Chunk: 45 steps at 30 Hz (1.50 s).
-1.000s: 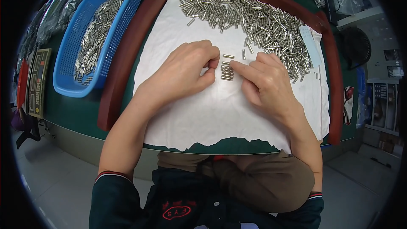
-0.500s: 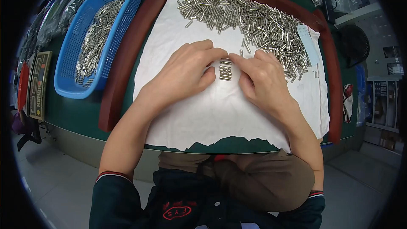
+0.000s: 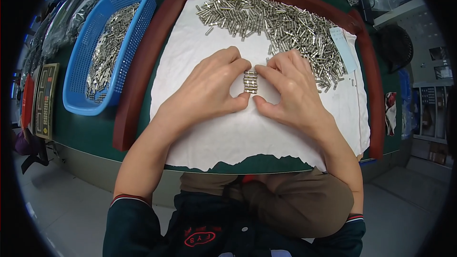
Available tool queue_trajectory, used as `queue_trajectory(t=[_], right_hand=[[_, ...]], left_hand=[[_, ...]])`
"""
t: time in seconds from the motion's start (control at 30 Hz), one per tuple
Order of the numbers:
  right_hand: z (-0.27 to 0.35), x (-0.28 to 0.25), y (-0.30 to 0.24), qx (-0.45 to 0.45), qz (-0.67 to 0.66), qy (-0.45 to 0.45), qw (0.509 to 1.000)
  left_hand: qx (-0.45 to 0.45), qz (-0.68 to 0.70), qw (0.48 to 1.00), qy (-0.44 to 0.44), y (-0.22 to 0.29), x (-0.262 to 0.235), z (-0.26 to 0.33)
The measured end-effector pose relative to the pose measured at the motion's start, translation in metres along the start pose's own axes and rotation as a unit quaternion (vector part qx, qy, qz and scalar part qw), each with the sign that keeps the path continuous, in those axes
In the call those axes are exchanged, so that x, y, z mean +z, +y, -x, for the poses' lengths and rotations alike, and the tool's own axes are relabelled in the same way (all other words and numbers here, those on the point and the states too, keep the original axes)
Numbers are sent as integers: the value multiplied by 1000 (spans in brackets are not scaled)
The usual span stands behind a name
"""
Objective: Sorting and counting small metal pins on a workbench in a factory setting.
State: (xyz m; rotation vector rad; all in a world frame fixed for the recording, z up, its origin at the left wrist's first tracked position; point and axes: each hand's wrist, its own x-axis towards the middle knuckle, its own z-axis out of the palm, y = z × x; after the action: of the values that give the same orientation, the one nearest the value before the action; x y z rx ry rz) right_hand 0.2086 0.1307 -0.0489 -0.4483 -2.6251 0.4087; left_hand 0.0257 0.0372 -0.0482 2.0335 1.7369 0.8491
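Note:
A short row of small silver metal pins (image 3: 250,82) lies side by side on a white cloth (image 3: 228,133). My left hand (image 3: 209,90) and my right hand (image 3: 288,90) press against the row from either side, fingertips and thumbs closing around it. Behind the hands a large heap of the same loose pins (image 3: 281,24) spreads across the far part of the cloth.
A dark red raised rim (image 3: 143,66) frames the cloth on the green table. A blue plastic basket (image 3: 81,66) holding more pins stands at the left. A pale paper slip (image 3: 342,47) lies at the heap's right edge. Bags and boxes crowd the far corners.
Both hands have drawn closer together and slid slightly away from me, squeezing the pins into a tighter row between the fingertips.

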Motion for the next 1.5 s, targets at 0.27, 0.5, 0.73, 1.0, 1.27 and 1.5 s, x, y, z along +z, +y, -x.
queue_trajectory(t=[0.27,0.5,0.73,1.0,1.27,1.5], right_hand=[[1,4,2,7,14,-17,1000],[-1,13,5,-39,54,43,997],[4,25,7,-35,39,104,993],[6,26,6,-19,16,133,991],[5,25,5,14,-28,117,993],[8,26,6,25,-45,116,992]], left_hand=[[49,-97,994,6,8,13,0],[81,-219,972,9,14,23,0],[102,-293,951,-10,14,27,1],[107,-328,939,-2,13,29,-2],[88,-233,968,20,5,29,0],[101,-267,958,15,11,31,2]])
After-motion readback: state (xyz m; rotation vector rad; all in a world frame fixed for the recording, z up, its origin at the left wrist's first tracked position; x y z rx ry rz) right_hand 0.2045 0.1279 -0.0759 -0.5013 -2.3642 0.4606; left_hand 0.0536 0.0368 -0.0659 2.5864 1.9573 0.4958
